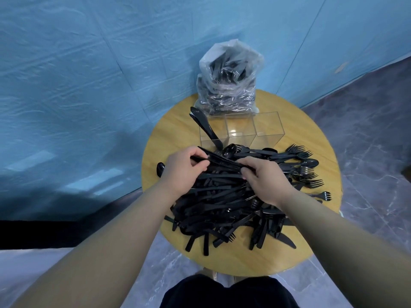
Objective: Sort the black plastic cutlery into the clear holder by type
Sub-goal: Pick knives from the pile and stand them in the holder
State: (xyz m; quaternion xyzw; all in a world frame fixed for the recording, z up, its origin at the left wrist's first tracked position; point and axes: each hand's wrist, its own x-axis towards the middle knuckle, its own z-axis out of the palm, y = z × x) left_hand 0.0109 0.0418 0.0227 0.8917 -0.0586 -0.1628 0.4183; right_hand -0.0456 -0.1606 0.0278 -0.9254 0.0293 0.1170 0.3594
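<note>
Many black plastic pieces lie heaped on the round wooden counter (155,152); left-to-right pass follows.

Far left of the heap: one lone spoon (160,169) lies on the counter by the left wrist, apart from the rest.

Left hand (184,168): fingers curled round one end of a small bundle of cutlery (219,162), thumb pressed against it. Pieces look like knives, but I cannot tell for certain.

Centre: main pile of cutlery (222,207) lies under both hands, handles crossing in all directions. Behind it stands the clear holder (241,130), three compartments in a row. The leftmost holds one knife (205,127), leaning, blade up; the middle and right compartments look bare.

Right hand (264,176): fingers curled, pinching the other end of the same bundle just above the pile.

Right of the hands: forks (299,151) and spoons spread out near the counter's edge, tines pointing right.

Back: plastic bag (229,81) with more black cutlery, just behind the holder.

Handling judgement: each piece is light, thin and fairly stiff, but tines and narrow necks would likely snap if bent. Surface is glossy, so a loose bundle may fan out or slip. Best hold is likely on the handles, gathered parallel, with both ends squared as now. Tangled tines may drag neighbours out of the pile, so lifting slowly seems wise. Holder is light and clear; a hard drop-in could tip or shift it.
</note>
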